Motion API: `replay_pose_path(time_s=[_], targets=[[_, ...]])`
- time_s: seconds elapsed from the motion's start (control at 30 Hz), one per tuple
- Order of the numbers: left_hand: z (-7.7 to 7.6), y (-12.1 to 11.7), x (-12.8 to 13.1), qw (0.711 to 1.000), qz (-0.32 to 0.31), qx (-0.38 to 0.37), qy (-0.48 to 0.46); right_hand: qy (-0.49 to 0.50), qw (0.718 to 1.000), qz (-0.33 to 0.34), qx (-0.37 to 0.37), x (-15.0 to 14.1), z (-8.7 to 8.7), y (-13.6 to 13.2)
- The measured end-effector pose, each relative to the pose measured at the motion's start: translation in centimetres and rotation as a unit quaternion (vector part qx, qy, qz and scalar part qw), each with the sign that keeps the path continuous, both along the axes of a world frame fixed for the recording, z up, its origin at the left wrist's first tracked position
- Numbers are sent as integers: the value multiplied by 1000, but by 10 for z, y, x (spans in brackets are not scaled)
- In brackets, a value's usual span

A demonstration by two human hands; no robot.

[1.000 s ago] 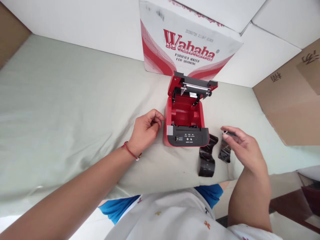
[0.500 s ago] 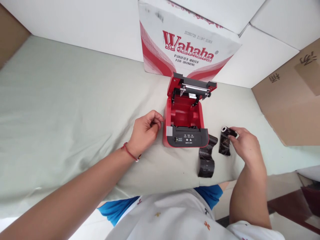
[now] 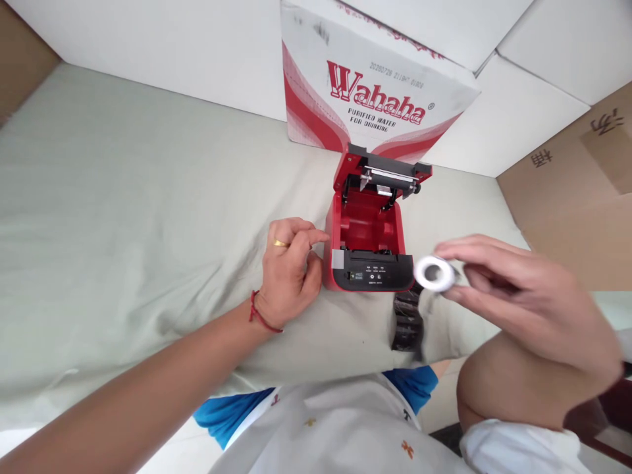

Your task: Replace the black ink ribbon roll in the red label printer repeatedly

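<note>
A small red printer [image 3: 371, 245] stands on the cloth-covered table [image 3: 148, 230] with its lid swung open and its paper bay bare. My left hand [image 3: 289, 273] rests curled against the printer's left side, fingers closed with nothing visible in them. My right hand [image 3: 523, 299] is raised toward the camera to the right of the printer and pinches a white roll core [image 3: 434, 274] end-on. A dark ribbon strip [image 3: 409, 320] trails from below the core onto the table's front edge.
A white and red "Wahaha" carton [image 3: 370, 85] stands just behind the printer. A brown cardboard box [image 3: 577, 191] fills the right side. White boxes line the back wall. My white shirt and blue shorts show below the table edge.
My right hand lifted the roll off the table and brought it up toward the camera, its white end now facing me. My left hand shifted slightly nearer the printer's side.
</note>
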State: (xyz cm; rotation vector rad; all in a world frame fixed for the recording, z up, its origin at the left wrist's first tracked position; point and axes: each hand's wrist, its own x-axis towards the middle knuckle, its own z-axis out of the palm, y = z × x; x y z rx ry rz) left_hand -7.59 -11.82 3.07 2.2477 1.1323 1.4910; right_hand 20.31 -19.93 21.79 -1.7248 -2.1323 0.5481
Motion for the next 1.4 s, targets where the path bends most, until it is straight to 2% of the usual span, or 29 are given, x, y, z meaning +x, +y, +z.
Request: replay_pose_path(time_s=[0.1, 0.23, 0.4, 0.53, 0.7, 0.8, 0.9, 0.97, 1.07, 1.17, 1.23, 1.3, 1.4], targets=[[7, -7, 2, 994, -6, 105, 3, -25, 999, 35, 8, -29, -25, 34], [13, -16, 4, 980, -46, 196, 11, -132, 990, -6, 47, -55, -51, 61], [16, -24, 4, 971, -95, 212, 56, -249, 967, -44, -19, -77, -59, 77], [16, -26, 4, 972, -108, 194, 78, -272, 960, -49, -40, -84, -61, 86], [19, -25, 4, 971, -122, 189, 77, -261, 963, -35, -47, -79, -66, 98], [20, -24, 6, 971, -131, 183, 81, -197, 980, -11, -17, -70, -69, 98], [21, -23, 7, 971, -132, 182, 78, -63, 995, 40, 60, -62, -68, 88], [21, -24, 7, 971, -134, 183, 75, 16, 991, 41, 129, -58, -64, 77], [21, -25, 6, 970, -139, 186, 69, 67, 964, -36, 255, -54, -59, 69], [21, -27, 7, 969, -148, 187, 59, 50, 934, -77, 347, -46, -60, 76], [22, -27, 8, 968, -154, 189, 54, 17, 937, -62, 344, -39, -64, 84], [23, -28, 8, 967, -159, 193, 51, -12, 949, -43, 311, -36, -68, 87], [23, -30, 8, 965, -162, 199, 54, -39, 956, -59, 283, -38, -71, 79]])
